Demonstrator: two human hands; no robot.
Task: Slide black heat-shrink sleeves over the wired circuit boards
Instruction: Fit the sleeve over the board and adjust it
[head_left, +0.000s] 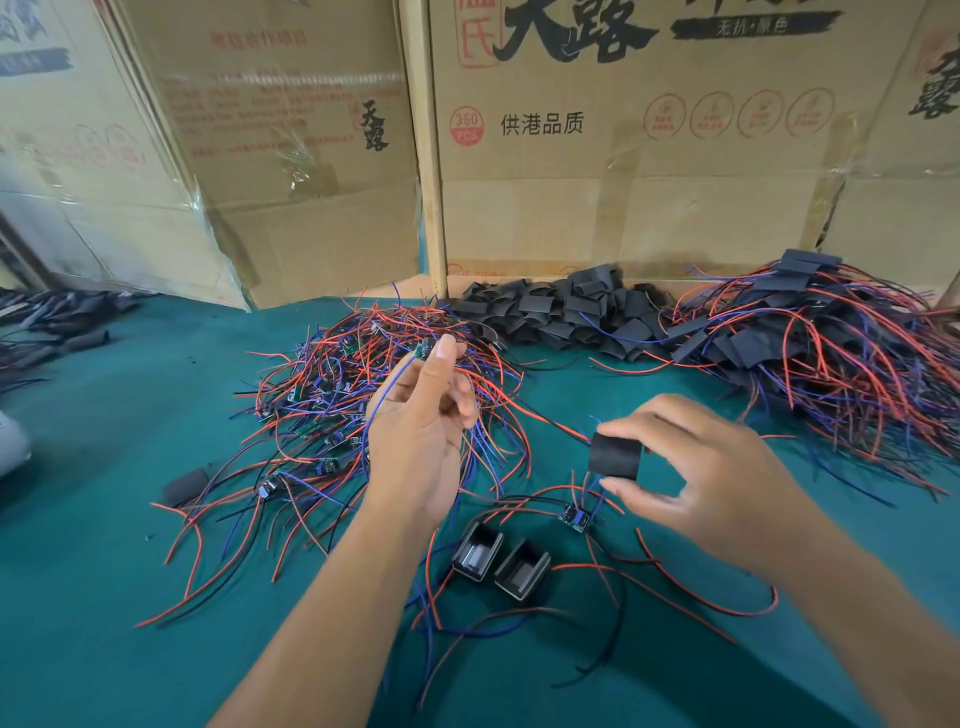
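Even, bright, diffuse light is falling from above; shadows are lying soft on the green table (93, 519). Cardboard boxes (623, 156) at upper left are blurring and bowing outward. Tape on them is glaring faintly.

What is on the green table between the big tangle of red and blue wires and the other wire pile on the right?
Head view: a heap of black heat-shrink sleeves.
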